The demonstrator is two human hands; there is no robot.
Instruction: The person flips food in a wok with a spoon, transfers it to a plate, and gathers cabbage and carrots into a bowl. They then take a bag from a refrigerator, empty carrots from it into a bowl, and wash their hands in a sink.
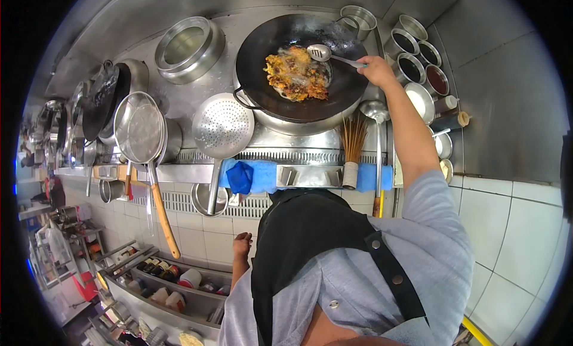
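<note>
My right hand (377,70) is closed round the handle of a slotted spoon (319,52), reaching over the right side of a black wok (256,65). The spoon's bowl touches the upper right edge of a browned yellow-orange fried mass (292,74), which looks like egg. Glossy liquid, apparently oil, surrounds the food. My left hand (242,244) hangs low beside the black apron, its fingers curled in, with nothing visible in it. A perforated skimmer (224,125) lies left of the wok, and a ladle (375,111) rests to its lower right.
Pots of dark sauces (410,68) line the right side. A lidded metal pot (190,48) stands on the left of the stove. Mesh strainers (138,126) with wooden handles overhang the front edge. A bamboo brush (352,143) and blue cloths (262,176) sit along that edge.
</note>
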